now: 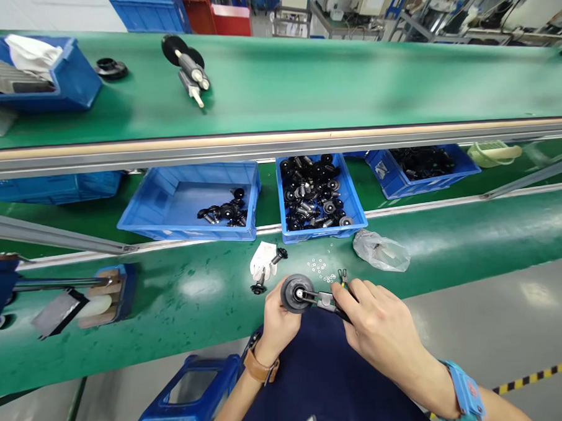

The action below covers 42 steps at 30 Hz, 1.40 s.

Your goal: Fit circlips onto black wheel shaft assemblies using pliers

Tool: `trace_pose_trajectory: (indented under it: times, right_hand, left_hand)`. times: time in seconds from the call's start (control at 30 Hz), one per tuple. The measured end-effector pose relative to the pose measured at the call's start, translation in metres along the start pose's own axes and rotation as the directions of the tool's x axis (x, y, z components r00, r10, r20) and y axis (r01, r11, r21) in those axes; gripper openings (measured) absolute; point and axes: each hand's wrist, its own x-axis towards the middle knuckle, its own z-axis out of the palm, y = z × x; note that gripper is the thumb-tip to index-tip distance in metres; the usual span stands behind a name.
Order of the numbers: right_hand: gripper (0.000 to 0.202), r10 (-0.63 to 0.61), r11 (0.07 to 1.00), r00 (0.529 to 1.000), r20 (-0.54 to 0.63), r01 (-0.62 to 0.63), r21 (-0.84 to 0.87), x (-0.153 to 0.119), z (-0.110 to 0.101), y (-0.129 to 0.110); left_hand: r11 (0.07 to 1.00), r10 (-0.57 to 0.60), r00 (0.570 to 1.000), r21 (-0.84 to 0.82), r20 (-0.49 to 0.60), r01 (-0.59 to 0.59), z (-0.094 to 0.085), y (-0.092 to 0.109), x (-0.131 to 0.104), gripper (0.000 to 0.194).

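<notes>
A round black part with a pale centre pin is gripped in my left hand, its disc facing up. My right hand is wrapped round the handles of pliers, whose tips touch the centre of the disc. Just behind, small white rings lie scattered on the green bench, near a second small tool. Left of the rings is a white glove, with a black part on it and another at its lower edge.
Behind the bench, a blue bin holds many black parts; another holds fewer. A plastic bag lies to the right. A metal rail fronts the raised green belt. A press-like fixture stands at left, a blue stool below.
</notes>
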Motion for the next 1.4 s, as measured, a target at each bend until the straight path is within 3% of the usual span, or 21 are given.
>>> trace_pose_trajectory:
  times: [0.8, 1.13, 1.4]
  right_hand:
    - [0.036, -0.027, 1.000, 1.000, 0.000, 0.027, 0.016, 0.002, 0.006, 0.004]
    - [0.034, -0.027, 0.998, 1.000, 0.005, 0.027, 0.050, 0.005, 0.011, 0.010]
    - [0.035, 0.000, 0.996, 1.000, 0.022, -0.002, 0.093, 0.002, 0.017, 0.010]
  left_hand:
    - [1.000, 0.010, 1.000, 0.016, 0.000, -0.010, -0.001, -0.001, 0.001, 0.019]
    - [0.996, -0.065, 0.998, 0.051, -0.015, 0.066, -0.001, -0.004, 0.000, 0.012]
    - [0.996, -0.015, 0.999, 0.082, -0.032, 0.018, 0.000, -0.003, -0.002, 0.018]
